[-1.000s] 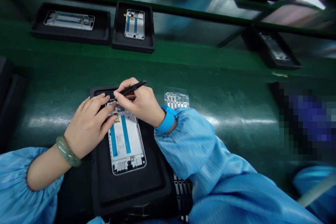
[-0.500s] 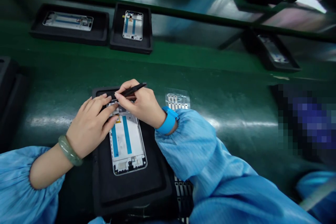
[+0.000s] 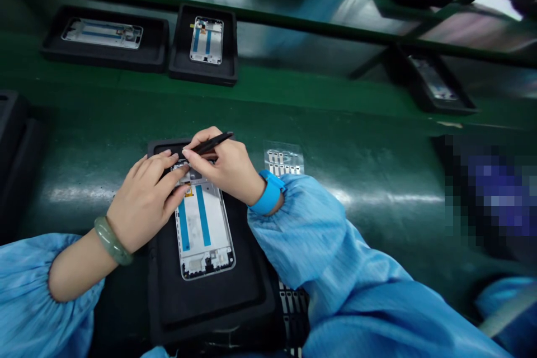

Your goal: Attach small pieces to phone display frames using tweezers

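Note:
A phone frame [image 3: 195, 224] with two blue strips lies lengthwise in a black tray [image 3: 210, 307] in front of me. My left hand [image 3: 145, 201] rests over its upper left part, fingers stretched out and their tips on the top end. My right hand [image 3: 222, 165] is closed round a slim black pen-shaped tool [image 3: 213, 144] above the same end. The tool's back end points up and right; its working tip is hidden by my fingers. Just under my left fingertips shows a small orange flex piece [image 3: 188, 192].
Beyond, two black trays [image 3: 157, 61] hold similar phone frames [image 3: 206, 39]; another tray [image 3: 455, 102] stands far right. A clear sheet of small metallic pieces [image 3: 284, 159] lies right of my hand, and more pieces [image 3: 291, 302] lie under my right sleeve. Dark trays [image 3: 17, 156] sit at left.
The far trays with phone frames have slid slightly to the left. Both hands, the tool and the near phone frame stay almost exactly where they were.

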Tool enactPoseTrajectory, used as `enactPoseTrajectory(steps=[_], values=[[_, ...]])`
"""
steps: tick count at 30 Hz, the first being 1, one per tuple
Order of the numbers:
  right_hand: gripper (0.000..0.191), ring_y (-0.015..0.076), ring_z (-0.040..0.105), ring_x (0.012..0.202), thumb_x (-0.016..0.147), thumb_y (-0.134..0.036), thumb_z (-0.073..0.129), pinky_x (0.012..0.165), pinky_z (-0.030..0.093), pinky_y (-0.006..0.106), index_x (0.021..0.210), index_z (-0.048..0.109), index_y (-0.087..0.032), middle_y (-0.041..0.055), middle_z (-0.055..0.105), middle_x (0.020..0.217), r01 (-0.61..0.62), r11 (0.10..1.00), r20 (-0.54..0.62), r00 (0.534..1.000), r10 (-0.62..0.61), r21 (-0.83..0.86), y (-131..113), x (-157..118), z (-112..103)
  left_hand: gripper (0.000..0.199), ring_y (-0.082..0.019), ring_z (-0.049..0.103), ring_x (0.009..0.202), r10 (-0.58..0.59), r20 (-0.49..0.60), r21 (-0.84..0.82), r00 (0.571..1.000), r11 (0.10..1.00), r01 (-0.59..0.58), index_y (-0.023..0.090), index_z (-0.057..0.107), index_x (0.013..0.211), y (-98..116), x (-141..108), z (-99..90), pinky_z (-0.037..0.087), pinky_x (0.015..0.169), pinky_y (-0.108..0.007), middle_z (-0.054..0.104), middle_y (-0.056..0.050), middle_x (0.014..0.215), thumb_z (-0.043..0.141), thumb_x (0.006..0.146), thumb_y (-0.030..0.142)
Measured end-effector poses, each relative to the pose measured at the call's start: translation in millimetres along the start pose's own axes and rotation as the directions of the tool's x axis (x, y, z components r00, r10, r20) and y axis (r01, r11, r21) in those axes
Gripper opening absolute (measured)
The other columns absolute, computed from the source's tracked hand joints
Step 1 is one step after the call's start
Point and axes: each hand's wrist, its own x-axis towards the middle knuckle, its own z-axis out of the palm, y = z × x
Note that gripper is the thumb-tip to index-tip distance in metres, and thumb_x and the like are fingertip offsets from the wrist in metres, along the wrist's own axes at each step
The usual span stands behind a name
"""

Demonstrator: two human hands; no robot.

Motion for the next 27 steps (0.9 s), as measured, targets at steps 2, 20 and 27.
enactPoseTrajectory(steps=[2,20,27], values=[[0.015,0.0088,0.063,0.07,0.086,-0.033,0.056,0.067,0.052,0.02,0.087,0.053,-0.018,-0.0007,0.061,0.084,0.009,1.0,0.011,1.0,-0.009,-0.019,1.0,0.0,0.5,0.028,-0.031,0.05,0.116,-0.005,0.009,-0.002,1.0,1.0,0.005,0.012,0.057,0.111,0.4,0.5,0.0,0.046,0.094,-0.051,0.056,-0.016,0.117,0.05,0.088,0.026],[0.012,0.0088,0.061,0.07,0.087,-0.029,0.055,0.067,0.05,0.02,0.088,0.054,-0.017,0.0,0.059,0.083,0.04,0.997,-0.053,0.998,-0.043,-0.068,-1.0,1.3,5.2,0.029,-0.03,0.053,0.11,0.001,0.0,0.02,1.0,1.0,-0.001,0.012,0.057,0.112,-3.9,1.3,0.2,0.048,0.09,-0.049,0.057,-0.015,0.113,0.051,0.087,0.028],[0.012,0.0068,0.059,0.062,0.085,-0.029,0.056,0.062,0.05,0.018,0.084,0.052,-0.018,-0.0027,0.058,0.074,-0.023,0.999,-0.11,0.994,0.027,0.039,-1.0,0.0,-2.1,0.028,-0.029,0.053,0.113,-0.003,-0.002,0.01,1.0,1.0,0.003,0.013,0.057,0.111,-1.8,1.4,0.3,0.047,0.091,-0.048,0.057,-0.015,0.112,0.051,0.088,0.028]])
